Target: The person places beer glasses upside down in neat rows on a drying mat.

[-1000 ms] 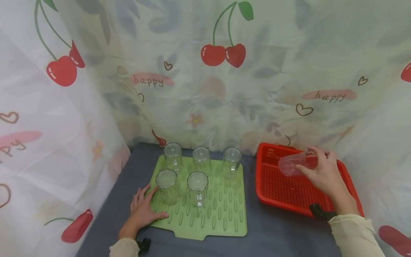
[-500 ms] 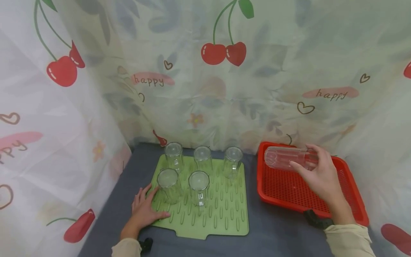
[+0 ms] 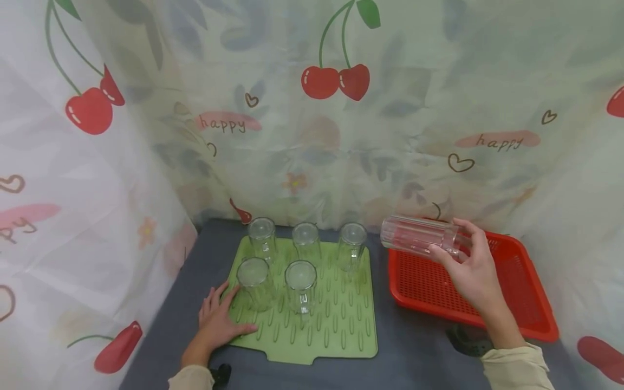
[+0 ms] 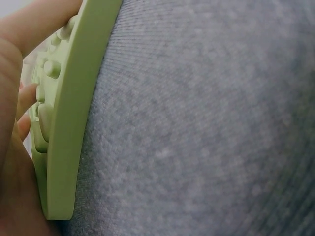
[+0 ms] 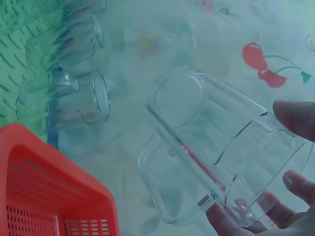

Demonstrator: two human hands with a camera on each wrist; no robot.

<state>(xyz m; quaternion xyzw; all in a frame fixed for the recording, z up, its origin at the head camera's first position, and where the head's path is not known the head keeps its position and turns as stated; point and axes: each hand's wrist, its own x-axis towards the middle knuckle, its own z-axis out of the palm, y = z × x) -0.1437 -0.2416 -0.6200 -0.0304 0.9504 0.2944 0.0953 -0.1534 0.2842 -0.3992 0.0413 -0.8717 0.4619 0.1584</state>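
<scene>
Cherry-print curtain (image 3: 312, 108) reads "happy" — at frame right the right hand (image 3: 470, 271) grips a clear mug (image 3: 419, 238) above the red tray (image 3: 526, 303); lower left, the left hand (image 3: 216, 319) lies flat on the green mat (image 3: 336, 325).

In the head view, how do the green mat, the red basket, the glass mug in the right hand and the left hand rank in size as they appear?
1. Green mat
2. Red basket, partly hidden by the right hand, so close to the mat and unsure
3. Mug, lying sideways in that hand
4. Left hand, about the same as the mug, so unsure

Glass mug (image 3: 419, 241) carried leftward, past tray edge
</scene>
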